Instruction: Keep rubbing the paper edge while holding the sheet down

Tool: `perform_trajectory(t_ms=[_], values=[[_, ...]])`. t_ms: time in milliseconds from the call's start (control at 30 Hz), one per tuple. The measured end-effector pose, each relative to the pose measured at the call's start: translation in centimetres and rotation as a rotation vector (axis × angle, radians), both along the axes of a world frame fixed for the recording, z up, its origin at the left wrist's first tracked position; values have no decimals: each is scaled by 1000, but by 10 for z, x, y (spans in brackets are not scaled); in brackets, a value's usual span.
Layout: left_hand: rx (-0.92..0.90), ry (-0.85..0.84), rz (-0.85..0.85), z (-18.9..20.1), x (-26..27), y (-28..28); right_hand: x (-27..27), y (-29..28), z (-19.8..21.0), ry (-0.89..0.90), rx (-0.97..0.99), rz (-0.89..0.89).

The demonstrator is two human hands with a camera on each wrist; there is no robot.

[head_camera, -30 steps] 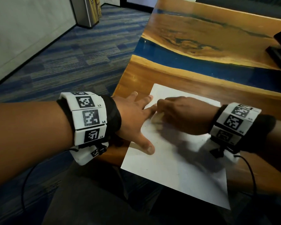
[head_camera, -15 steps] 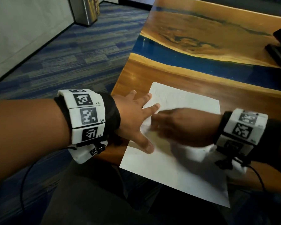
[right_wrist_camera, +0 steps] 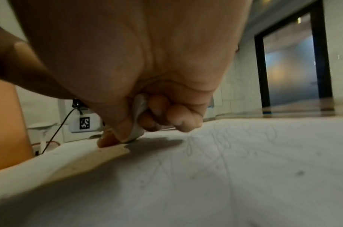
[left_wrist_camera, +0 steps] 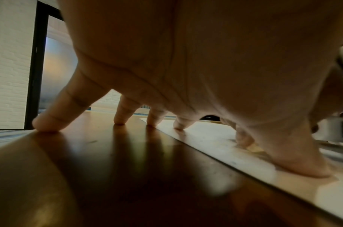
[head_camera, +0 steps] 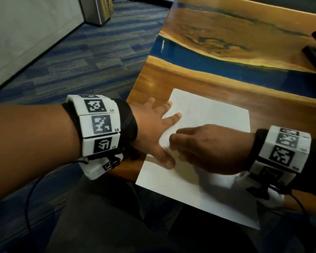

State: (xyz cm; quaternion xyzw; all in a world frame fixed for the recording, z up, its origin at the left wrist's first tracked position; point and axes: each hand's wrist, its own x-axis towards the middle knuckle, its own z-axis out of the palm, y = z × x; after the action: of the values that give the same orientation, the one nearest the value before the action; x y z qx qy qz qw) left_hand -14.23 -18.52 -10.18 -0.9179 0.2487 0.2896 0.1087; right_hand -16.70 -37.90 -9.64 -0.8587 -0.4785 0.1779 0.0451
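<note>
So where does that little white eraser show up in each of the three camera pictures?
Head view: almost wholly hidden under the right hand on the sheet of paper, beside the left thumb.
Left wrist view: not clearly visible; only blurred fingers of the other hand past the thumb.
Right wrist view: the white eraser sits centre-left, pinched by thumb and fingers, its tip on the paper.
Shared landmark: the white paper, and the left thumb pressing it.
</note>
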Motion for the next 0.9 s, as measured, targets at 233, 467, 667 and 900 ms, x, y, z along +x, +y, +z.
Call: perform_trajectory(t_ms=[233,467,667,900], values=[[11,-13,-2,0,-1,-1,14,-7,2,-107,-17,-85],[2,13,4,0,0,-3,27,-11,4,-130,-32,-209],[6,5,-7,1,0,-4,5,-2,3,-1,-21,-93],[-20,23,17,2,1,-3,-1,12,-5,-19,-16,-69]])
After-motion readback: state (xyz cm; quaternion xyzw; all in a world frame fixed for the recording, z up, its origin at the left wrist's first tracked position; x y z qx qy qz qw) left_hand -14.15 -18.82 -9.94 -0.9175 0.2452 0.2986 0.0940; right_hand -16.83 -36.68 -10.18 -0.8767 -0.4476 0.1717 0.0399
